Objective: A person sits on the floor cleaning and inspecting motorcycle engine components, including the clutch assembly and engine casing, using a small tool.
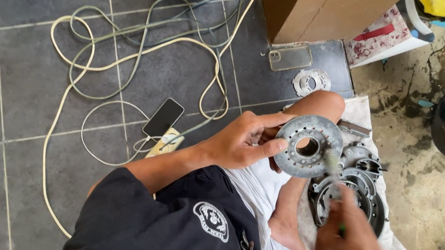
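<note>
Grey tile floor (23, 56) here — two phones, a tangle of cables. Left hand (240, 142) has its fingers pinching one round metal disc (308, 146) above the knee; right hand (347, 247) is blurred, fingers wrapped round a small brush (332, 161) — bristles on the disc.

You are holding a round grey metal disc (307, 146) upright above your knee. Its central hole is facing you, small holes ringing it.

Left hand (243, 142) raised mid-frame, forearm angled up from lower left, fingers (270, 119) curled, thumb extended, pinching closed. Right hand (345, 249) low right, motion-blurred, fist closed, back toward camera. Bare knee bent between both hands.
</note>
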